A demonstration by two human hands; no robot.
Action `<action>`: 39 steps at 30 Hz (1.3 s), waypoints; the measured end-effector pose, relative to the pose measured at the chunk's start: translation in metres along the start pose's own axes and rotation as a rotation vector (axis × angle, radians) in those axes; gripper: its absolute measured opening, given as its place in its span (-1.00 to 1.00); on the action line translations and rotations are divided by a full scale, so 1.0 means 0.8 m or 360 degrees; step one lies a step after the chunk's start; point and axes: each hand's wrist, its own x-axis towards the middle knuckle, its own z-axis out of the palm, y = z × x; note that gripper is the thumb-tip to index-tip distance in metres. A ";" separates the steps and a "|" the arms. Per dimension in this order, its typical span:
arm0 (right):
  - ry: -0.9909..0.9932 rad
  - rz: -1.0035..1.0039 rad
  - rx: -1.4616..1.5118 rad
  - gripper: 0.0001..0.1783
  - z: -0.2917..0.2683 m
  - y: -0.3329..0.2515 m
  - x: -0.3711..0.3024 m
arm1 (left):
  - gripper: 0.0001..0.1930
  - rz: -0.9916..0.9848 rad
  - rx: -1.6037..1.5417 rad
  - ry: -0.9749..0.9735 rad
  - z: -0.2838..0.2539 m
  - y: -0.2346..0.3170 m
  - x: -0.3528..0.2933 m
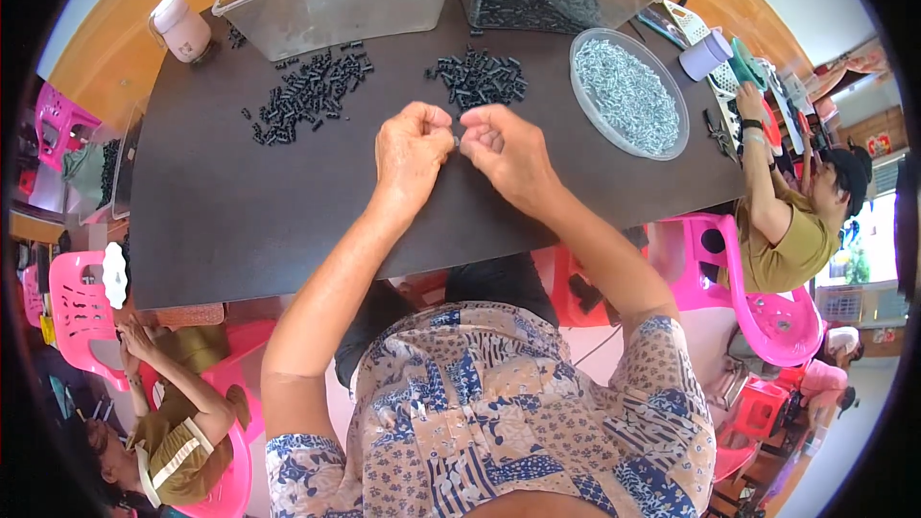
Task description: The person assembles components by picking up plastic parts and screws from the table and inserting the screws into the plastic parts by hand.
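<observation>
My left hand (413,152) and my right hand (510,155) are close together above the middle of the dark table, thumbs and fingers pinched. A tiny silvery bit shows at the left hand's fingertips, too small to name. What the right fingers hold, if anything, is hidden. Just beyond the hands is a small pile of short black plastic pieces (484,75). A larger, spread-out pile of similar black pieces (312,91) lies to the left. On the right stands a round, clear shallow tub (677,139) full of small silvery metal pieces that look like screws.
Along the far edge stand a translucent bin (345,5) and another bin (556,0) holding many black pieces. A pink bottle (182,31) is at the far left, a lilac cup (705,55) at the far right. Other people (791,240) sit on both sides on pink chairs.
</observation>
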 end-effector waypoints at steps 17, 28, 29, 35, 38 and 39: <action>0.0164 0.0203 0.0023 -0.75 -0.016 0.033 0.019 | -0.88 -0.0226 -0.0012 -0.0059 -0.015 0.020 0.010; -0.0015 -0.0330 -0.0126 -0.72 0.003 -0.020 0.011 | -0.88 -0.0377 -0.0473 -0.0143 -0.030 0.022 -0.037; -0.0028 -0.0491 -0.0203 -0.71 0.004 -0.021 0.012 | -0.89 -0.0359 -0.0489 -0.0130 -0.030 0.022 -0.039; 0.0033 -0.0795 -0.0407 -0.67 0.014 -0.031 0.008 | -0.89 -0.0315 -0.0369 -0.0087 -0.031 0.025 -0.049; 0.0091 -0.0921 -0.0434 -0.65 0.018 -0.033 0.006 | -0.89 -0.0321 -0.0484 -0.0084 -0.033 0.021 -0.051; 0.0089 -0.0925 -0.0434 -0.65 0.019 -0.034 0.006 | -0.89 -0.0318 -0.0487 -0.0081 -0.034 0.021 -0.052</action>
